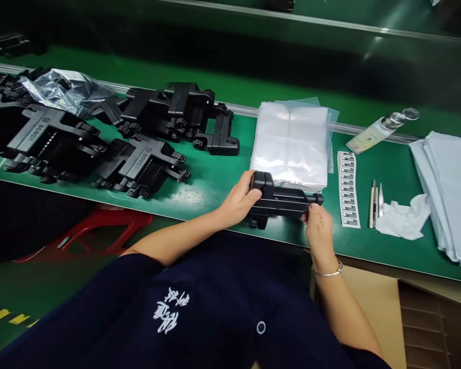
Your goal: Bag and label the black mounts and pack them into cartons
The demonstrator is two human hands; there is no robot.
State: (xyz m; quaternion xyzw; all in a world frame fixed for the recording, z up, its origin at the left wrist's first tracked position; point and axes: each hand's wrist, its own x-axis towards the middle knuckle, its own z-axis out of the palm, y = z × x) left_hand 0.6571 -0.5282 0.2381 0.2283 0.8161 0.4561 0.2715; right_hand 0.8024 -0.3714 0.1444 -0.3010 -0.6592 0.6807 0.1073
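Note:
Between both hands, over the front edge of the green bench, I hold a black plastic bracket-like housing point(282, 201). My left hand point(238, 201) is closed round its left end, thumb on top beside a raised block. At the opposite end, my right hand point(319, 225) pinches near a small knob-like tip. Just behind the housing lies a stack of clear plastic bags point(291, 141). To the left sit several similar black housings, one with BOSCH lettering point(144, 164). The undersides of the held piece and some fingers are hidden.
Right of the bags are a label strip point(348, 189), a tilted bottle point(376, 132), pens point(373, 205), a crumpled tissue point(403, 218) and folded pale sheets point(449, 189). A crinkled plastic bag point(67, 89) lies at the back left. Below the bench stand a red stool point(100, 230) and a cardboard box point(372, 302).

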